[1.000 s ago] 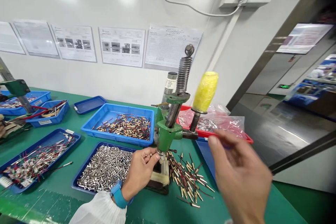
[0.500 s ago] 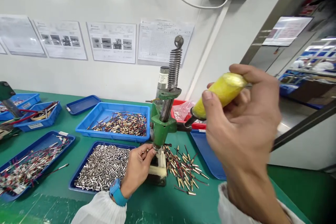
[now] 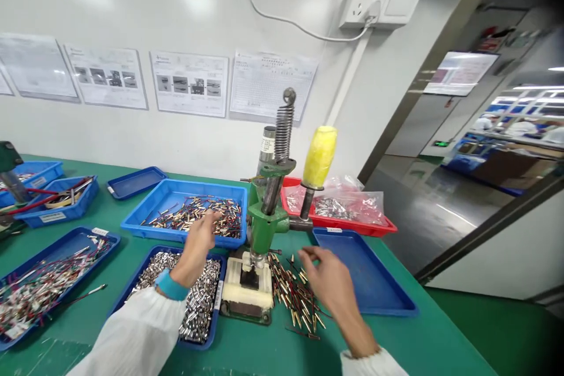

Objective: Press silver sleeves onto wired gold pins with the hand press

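A green hand press [image 3: 263,229] with a yellow-wrapped lever handle [image 3: 319,156] and a coil spring [image 3: 284,123] stands on a cream base block [image 3: 247,289]. My left hand [image 3: 197,244] reaches over the near edge of a blue tray of gold-tipped wired pieces [image 3: 176,197]. Its fingers are drawn together, and what they hold is too small to name. My right hand [image 3: 329,283] hovers with loosely spread, curled fingers over a loose pile of gold-tipped pins [image 3: 291,294] right of the press. It holds nothing and is off the lever.
A blue tray of silver sleeves [image 3: 218,291] lies left of the press. An empty blue tray [image 3: 370,282] and a red tray of bagged parts [image 3: 388,227] sit to the right. More blue trays [image 3: 103,241] with wires line the left. The bench edge drops off at right.
My right hand let go of the yellow handle, which swung back upright, and dropped to the pin pile. My left hand left the press base and moved to the tray behind.
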`<action>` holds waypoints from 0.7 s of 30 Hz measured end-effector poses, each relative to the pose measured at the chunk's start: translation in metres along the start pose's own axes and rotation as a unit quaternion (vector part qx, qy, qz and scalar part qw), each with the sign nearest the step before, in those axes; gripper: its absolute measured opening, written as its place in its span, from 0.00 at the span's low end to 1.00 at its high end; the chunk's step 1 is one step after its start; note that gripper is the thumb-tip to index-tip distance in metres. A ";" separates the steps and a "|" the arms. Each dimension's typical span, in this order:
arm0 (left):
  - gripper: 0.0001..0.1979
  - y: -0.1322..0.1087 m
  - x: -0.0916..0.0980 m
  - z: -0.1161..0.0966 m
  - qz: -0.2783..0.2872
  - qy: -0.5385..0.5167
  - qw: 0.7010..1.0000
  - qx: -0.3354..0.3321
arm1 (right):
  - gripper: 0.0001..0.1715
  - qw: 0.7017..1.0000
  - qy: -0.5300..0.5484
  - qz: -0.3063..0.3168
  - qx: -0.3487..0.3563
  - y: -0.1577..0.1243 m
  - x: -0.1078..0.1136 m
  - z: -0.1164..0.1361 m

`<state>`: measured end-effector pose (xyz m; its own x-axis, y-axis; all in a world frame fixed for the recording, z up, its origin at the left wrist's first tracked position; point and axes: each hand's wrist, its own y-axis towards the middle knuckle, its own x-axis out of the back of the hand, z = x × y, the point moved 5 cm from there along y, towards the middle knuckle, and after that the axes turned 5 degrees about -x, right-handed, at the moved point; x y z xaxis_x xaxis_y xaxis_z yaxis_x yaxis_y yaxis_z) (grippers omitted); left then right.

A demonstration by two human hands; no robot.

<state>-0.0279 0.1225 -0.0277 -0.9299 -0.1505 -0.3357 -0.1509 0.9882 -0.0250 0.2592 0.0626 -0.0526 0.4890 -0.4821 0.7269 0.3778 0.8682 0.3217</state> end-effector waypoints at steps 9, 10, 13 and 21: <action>0.22 -0.040 0.037 0.032 0.075 0.047 0.990 0.113 | 0.12 0.996 -0.086 0.006 -0.027 -0.003 -0.049 -0.018; 0.24 -0.044 0.038 0.038 0.078 0.050 0.988 0.127 | 0.12 0.997 -0.080 0.008 -0.022 -0.003 -0.048 -0.018; 0.28 -0.053 0.036 0.048 0.072 0.031 0.984 0.161 | 0.13 0.999 -0.042 0.002 0.002 -0.008 -0.042 -0.013; 0.26 -0.075 0.012 0.051 0.112 -0.090 0.978 0.149 | 0.17 0.990 0.131 -0.002 0.048 -0.067 -0.007 0.039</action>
<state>-0.0109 0.0477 -0.0781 -0.8507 0.0511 -0.5232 0.1791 0.9639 -0.1970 0.1996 0.0123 -0.0553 0.6800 -0.4878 0.5473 0.3094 0.8678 0.3889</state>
